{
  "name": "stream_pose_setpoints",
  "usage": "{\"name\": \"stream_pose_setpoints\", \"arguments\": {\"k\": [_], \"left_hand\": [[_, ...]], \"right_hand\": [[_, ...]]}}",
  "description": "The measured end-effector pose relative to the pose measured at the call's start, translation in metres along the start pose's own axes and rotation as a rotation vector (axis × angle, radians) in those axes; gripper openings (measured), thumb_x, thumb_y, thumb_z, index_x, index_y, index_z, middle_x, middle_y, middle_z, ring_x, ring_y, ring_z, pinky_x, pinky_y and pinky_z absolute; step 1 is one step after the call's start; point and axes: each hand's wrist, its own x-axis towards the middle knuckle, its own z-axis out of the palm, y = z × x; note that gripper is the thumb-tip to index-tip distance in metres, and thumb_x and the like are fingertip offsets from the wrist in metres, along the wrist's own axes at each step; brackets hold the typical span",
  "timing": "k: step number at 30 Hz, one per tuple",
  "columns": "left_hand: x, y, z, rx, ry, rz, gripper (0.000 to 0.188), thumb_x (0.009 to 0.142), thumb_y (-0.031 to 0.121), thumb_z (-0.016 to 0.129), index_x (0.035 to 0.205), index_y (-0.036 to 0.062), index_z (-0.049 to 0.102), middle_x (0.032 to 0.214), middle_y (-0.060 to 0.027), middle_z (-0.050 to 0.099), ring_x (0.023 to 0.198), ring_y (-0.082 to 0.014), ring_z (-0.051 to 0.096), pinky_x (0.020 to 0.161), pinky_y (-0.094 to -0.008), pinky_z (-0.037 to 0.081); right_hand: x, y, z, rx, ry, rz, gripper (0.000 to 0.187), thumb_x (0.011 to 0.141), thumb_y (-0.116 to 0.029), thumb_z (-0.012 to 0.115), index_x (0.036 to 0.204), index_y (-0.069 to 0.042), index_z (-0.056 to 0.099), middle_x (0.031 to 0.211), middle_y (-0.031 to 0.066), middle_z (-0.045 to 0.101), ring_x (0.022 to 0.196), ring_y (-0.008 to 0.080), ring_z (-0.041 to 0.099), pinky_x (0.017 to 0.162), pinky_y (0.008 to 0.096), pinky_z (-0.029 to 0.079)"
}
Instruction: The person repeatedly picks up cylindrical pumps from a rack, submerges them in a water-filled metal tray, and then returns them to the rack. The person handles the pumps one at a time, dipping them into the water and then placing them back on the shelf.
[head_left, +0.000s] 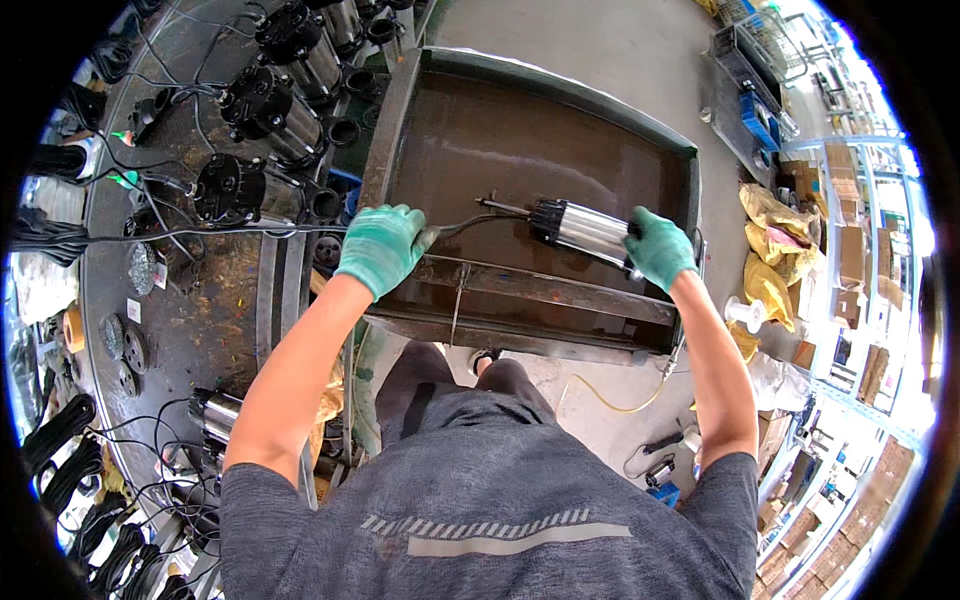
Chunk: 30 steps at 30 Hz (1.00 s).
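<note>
Over a dark metal tank with a brown, shiny inside, I hold a submersible pump lying almost level. Its body is a bright steel cylinder with a black end on the left, where a thin rod sticks out. My right hand, in a green glove, is closed round the pump's right end and hides part of it. My left hand, also green-gloved, grips the black cable at the tank's left rim. From there the cable runs on left across the bench. Whether the pump touches the bar below it, I cannot tell.
Several similar pumps with cables stand along the workbench on my left; another pump lies nearer me. A metal bar crosses the tank's near side. Yellow sacks and shelving stand right. A yellow hose lies on the floor.
</note>
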Motion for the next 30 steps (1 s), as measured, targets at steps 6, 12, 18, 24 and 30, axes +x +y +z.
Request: {"name": "stream_pose_setpoints", "arguments": {"k": [6,12,18,24,30], "left_hand": [[0.025,0.002,0.044,-0.091,-0.013,-0.225,0.026,0.098,0.035,0.058,0.093,0.012,0.069,0.09,-0.013,0.071,0.082,-0.0372,0.07,0.071,-0.0504,0.056],[0.035,0.0,0.05,-0.129,-0.096,-0.479,0.027,0.098,0.036,0.058,0.095,0.0126,0.072,0.094,-0.0151,0.073,0.086,-0.0395,0.069,0.077,-0.0501,0.054],[0.043,0.003,0.05,-0.079,-0.166,-0.548,0.032,0.097,0.04,0.056,0.092,0.0135,0.075,0.092,-0.0171,0.074,0.088,-0.0397,0.07,0.078,-0.0515,0.055],[0.048,0.002,0.053,-0.038,-0.227,-0.569,0.034,0.098,0.042,0.056,0.095,0.0133,0.075,0.092,-0.0186,0.073,0.089,-0.041,0.07,0.079,-0.0506,0.055],[0.047,0.004,0.054,-0.02,-0.231,-0.595,0.036,0.098,0.044,0.055,0.095,0.0134,0.074,0.091,-0.0197,0.073,0.09,-0.0424,0.069,0.08,-0.0511,0.055]], "right_hand": [[0.053,0.007,0.071,0.003,0.05,-0.005,0.024,0.09,-0.026,0.065,0.109,-0.01,0.066,0.113,0.0182,0.07,0.104,0.0407,0.068,0.088,0.0516,0.055],[0.077,0.002,0.112,0.098,0.107,-0.012,0.028,0.089,-0.023,0.067,0.115,-0.012,0.062,0.122,0.0156,0.064,0.106,0.041,0.067,0.087,0.0522,0.054],[0.097,-0.006,0.133,0.148,0.141,-0.021,0.03,0.09,-0.023,0.067,0.117,-0.012,0.06,0.125,0.0165,0.063,0.106,0.0418,0.067,0.085,0.0528,0.055],[0.093,-0.006,0.148,0.259,0.243,-0.041,0.035,0.091,-0.017,0.066,0.124,-0.011,0.06,0.127,0.0162,0.064,0.105,0.0437,0.066,0.087,0.0517,0.055],[0.016,0.034,0.112,0.454,0.438,-0.102,0.025,0.091,-0.013,0.065,0.117,-0.011,0.064,0.113,0.0176,0.069,0.098,0.0403,0.07,0.081,0.0467,0.057]]}}
